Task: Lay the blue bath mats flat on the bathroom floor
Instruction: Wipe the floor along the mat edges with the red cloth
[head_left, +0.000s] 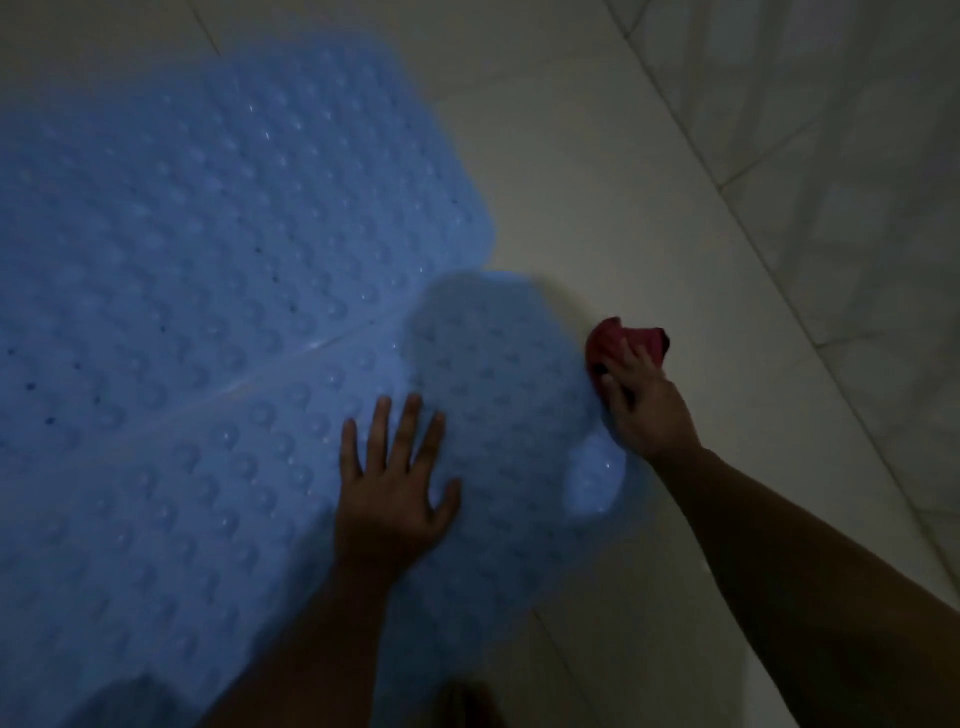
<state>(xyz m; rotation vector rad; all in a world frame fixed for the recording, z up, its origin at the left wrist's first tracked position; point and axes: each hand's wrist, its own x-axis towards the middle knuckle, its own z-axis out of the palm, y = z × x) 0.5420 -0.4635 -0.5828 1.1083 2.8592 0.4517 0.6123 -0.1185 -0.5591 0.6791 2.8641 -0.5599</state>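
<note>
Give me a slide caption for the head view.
Left hand presses blue mats flat; right hand grips red cloth.

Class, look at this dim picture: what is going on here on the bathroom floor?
A person is bent over two blue bath mats on the pale tiled floor. The far mat and the near mat lie side by side, meeting along a seam. The left hand presses flat on the near mat with fingers spread. The right hand grips a red cloth at that mat's edge.

left hand (395, 488) flat on mat (208, 312), right hand (641, 402) gripping cloth (623, 338)
</note>
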